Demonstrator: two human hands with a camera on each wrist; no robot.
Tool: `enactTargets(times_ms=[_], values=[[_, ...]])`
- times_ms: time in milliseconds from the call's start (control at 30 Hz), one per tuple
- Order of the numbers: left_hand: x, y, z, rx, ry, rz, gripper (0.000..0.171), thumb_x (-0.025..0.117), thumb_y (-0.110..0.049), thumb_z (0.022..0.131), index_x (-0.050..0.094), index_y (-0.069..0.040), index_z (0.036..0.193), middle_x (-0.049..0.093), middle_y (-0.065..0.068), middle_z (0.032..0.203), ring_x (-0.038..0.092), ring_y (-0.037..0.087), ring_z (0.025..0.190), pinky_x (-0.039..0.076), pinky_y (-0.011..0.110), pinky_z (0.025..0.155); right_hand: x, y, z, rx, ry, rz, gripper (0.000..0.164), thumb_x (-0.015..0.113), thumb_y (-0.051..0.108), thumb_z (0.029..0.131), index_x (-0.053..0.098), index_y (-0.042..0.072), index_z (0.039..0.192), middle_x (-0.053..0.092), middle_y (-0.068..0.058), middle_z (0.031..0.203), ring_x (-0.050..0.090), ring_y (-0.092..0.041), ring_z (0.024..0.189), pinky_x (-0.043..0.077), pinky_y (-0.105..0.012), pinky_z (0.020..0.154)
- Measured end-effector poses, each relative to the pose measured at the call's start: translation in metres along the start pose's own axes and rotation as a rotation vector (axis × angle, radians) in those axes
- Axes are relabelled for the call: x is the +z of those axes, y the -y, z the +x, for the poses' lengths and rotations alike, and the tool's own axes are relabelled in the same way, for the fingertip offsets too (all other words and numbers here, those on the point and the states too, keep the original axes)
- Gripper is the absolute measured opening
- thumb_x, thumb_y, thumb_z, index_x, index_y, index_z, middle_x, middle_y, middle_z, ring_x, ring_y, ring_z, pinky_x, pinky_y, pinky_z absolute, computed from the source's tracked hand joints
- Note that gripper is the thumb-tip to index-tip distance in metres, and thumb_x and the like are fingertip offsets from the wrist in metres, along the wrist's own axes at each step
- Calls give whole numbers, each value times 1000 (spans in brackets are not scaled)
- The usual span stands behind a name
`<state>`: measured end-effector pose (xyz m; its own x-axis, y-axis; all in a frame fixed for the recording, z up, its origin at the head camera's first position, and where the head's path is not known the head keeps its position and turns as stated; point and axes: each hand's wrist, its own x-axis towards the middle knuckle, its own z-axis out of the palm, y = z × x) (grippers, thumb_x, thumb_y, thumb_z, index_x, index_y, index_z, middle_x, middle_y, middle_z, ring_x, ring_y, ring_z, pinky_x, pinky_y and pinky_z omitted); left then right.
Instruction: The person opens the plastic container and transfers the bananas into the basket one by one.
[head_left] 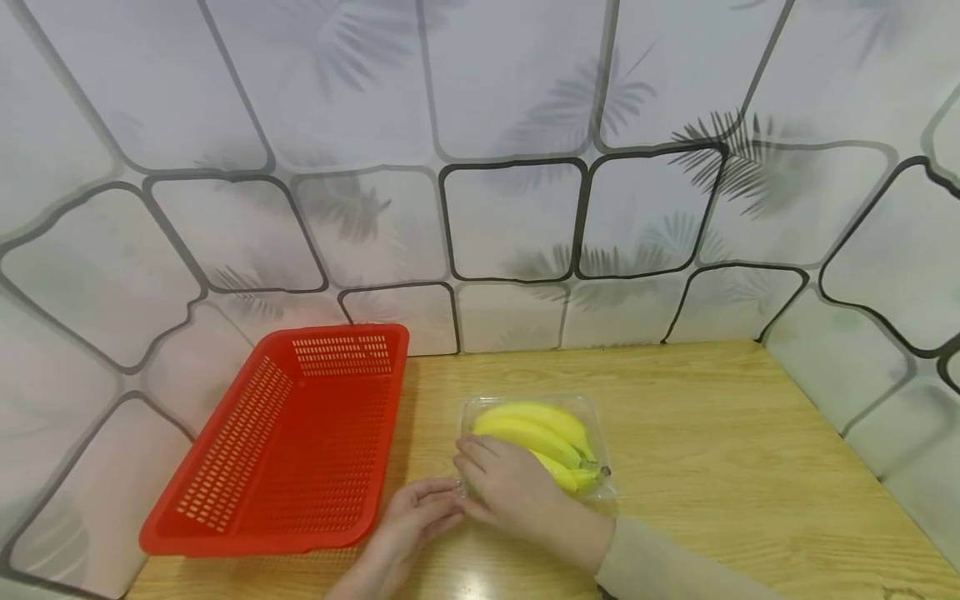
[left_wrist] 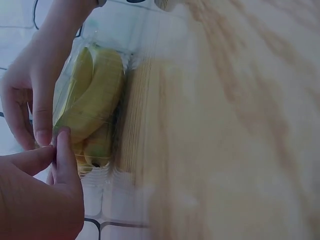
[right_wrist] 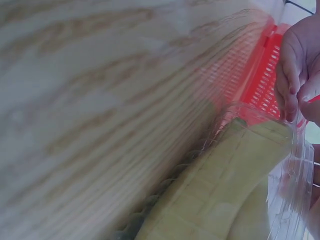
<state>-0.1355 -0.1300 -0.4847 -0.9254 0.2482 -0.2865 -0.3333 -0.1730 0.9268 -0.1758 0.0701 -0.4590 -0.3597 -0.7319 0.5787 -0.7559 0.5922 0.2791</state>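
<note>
Yellow bananas [head_left: 534, 430] lie inside a clear plastic clamshell box [head_left: 598, 425] on the wooden table, their stems toward the right in the head view. My left hand [head_left: 420, 518] pinches the box's near left edge between thumb and fingers. Lying across the near left part of the box, my right hand [head_left: 517, 493] grips the same edge, its thumb close beside the left fingertips. In the left wrist view both hands meet at the rim, next to the bananas [left_wrist: 97, 97]. Clear plastic covers the bananas [right_wrist: 215, 185] in the right wrist view.
A red plastic basket [head_left: 386, 467] with slotted sides stands to the left, close by my left hand. Wood-grain table surface [head_left: 712, 450] extends to the right of the box. Behind it rises a wall [head_left: 510, 221] with a stone-and-leaf pattern.
</note>
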Motion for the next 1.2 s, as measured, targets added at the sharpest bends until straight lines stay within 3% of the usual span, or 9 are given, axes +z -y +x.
enactTargets(times_ms=[400,833,1200], values=[[-4,-3,3,21,10,-1,38,61,6,100,55,23,133,80,4,101,77,8,92,63,22,89,3,0,0,-110,-17,-180,44,76,46,92,81,11,118,80,-7,124,76,-18,118,60,-24,99],[-5,1,5,-12,3,18,40,62,5,101,53,22,135,80,6,104,77,9,92,64,23,89,2,-1,-2,-106,-22,-139,50,77,51,90,81,10,119,79,-6,124,75,-18,119,60,-25,99],[-5,1,2,5,16,0,36,62,4,100,56,20,132,80,4,103,77,8,92,64,22,89,-4,-4,2,-56,-56,-57,51,81,49,88,80,9,118,80,-8,122,77,-20,115,62,-27,98]])
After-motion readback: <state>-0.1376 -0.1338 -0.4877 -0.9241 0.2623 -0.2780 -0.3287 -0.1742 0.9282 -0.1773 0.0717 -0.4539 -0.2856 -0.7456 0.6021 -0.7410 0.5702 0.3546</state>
